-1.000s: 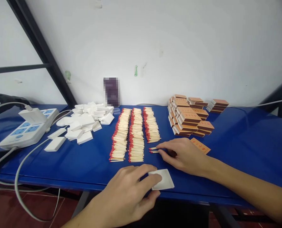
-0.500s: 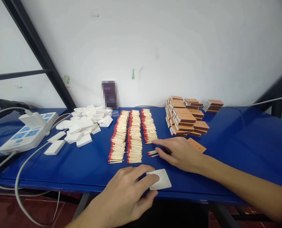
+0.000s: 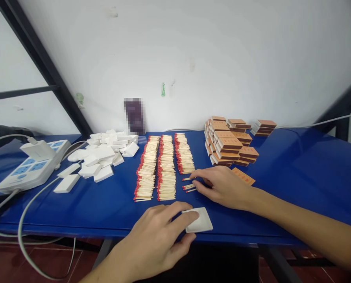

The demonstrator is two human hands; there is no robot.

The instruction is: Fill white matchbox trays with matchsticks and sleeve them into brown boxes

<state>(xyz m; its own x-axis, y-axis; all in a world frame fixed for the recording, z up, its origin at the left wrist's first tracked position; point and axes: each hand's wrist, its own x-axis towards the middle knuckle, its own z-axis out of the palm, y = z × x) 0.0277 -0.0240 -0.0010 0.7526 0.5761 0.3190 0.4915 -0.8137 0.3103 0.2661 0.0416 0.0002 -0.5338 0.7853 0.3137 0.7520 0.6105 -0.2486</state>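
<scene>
My left hand [image 3: 157, 239] rests at the near edge of the blue table [image 3: 296, 177], its fingers and thumb pinching a small white inner tray [image 3: 199, 221]. My right hand [image 3: 222, 186] lies flat a little further in, fingers stretched toward a few loose matches [image 3: 189, 186] below the shortest of three rows of red-tipped matches [image 3: 165, 165]. A flat orange matchbox sleeve [image 3: 242, 175] peeks out beside my right hand.
A heap of white inner trays [image 3: 104, 151] lies at the left. Stacks of orange matchboxes [image 3: 230, 141] stand at the back right. A white power strip [image 3: 30, 163] with grey cables sits at the far left. A black frame bar slants along the wall.
My right hand has slid further in toward the end of the short match row, pulling a match loose. The left hand has kept its hold on the white tray.
</scene>
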